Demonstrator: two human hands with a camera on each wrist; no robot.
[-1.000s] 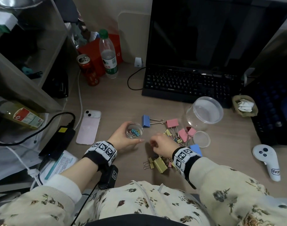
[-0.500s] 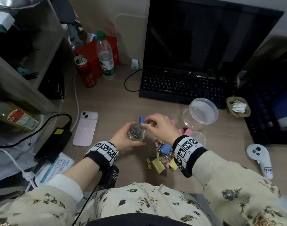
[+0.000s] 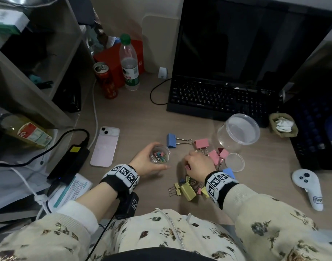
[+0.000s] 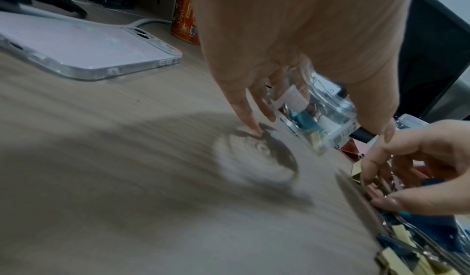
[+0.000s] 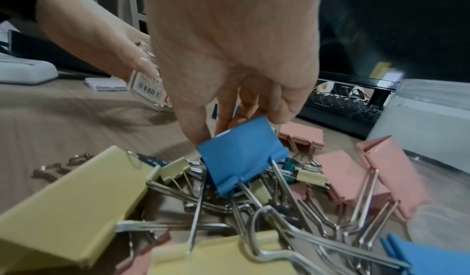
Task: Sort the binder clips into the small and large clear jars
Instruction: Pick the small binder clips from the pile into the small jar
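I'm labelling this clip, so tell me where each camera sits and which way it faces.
Head: above the desk, looking forward and down; both forearms, left hand and right hand show.
Left wrist: looks along the left hand at the small jar it grips; right fingers show at the edge.
Right wrist: looks along the right hand at the clip pile; the left hand shows behind.
Shared: all three show the small jar.

Between the left hand [image 3: 148, 162], which grips the small jar [image 3: 160, 155], and the right hand [image 3: 199, 164] lies a narrow strip of bare desk [image 3: 142, 121]. Behind the hands the desk is open up to the laptop [image 3: 223, 98], except for one blue clip [image 3: 171, 140]. The clip pile [image 3: 189, 187] crowds the right hand from below and right; the large jar [image 3: 238, 131] and a lid [image 3: 235, 162] block the far right. The phone [image 3: 104, 146] bounds the left.
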